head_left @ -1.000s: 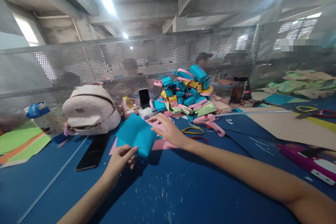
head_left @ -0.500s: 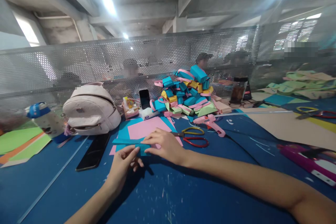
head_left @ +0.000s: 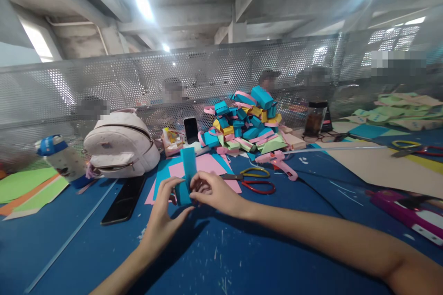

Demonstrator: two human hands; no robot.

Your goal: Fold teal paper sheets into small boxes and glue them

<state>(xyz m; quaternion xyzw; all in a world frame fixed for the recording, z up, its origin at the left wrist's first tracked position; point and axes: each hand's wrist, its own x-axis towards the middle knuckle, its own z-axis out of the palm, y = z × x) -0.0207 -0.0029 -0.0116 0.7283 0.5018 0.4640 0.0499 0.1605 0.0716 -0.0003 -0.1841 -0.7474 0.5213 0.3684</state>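
Observation:
A folded strip of blue paper (head_left: pixel 182 192) is off the table in front of me, with one flat end standing upright. My right hand (head_left: pixel 215 193) pinches it at its right side between thumb and curled fingers. On its left side, the fingertips of my left hand (head_left: pixel 165 203) rest against the paper, while the left thumb is spread away below it. Pink and blue sheets (head_left: pixel 207 166) lie beneath and behind the hands. Scissors (head_left: pixel 254 179) with one yellow and one red handle lie just right of my right hand.
Behind the sheets rises a heap of folded blue, pink and yellow paper pieces (head_left: pixel 242 124). A pink glue gun (head_left: pixel 278 163) lies right of it. Leftward are a black phone (head_left: pixel 123 203), a white backpack (head_left: pixel 121 145) and a bottle (head_left: pixel 64 159). A magenta tool (head_left: pixel 404 214) lies far right.
The blue strip, earlier lying sideways across both hands, now has an end pointing up. My left thumb has spread away from it, and my right fingers have curled into a pinch.

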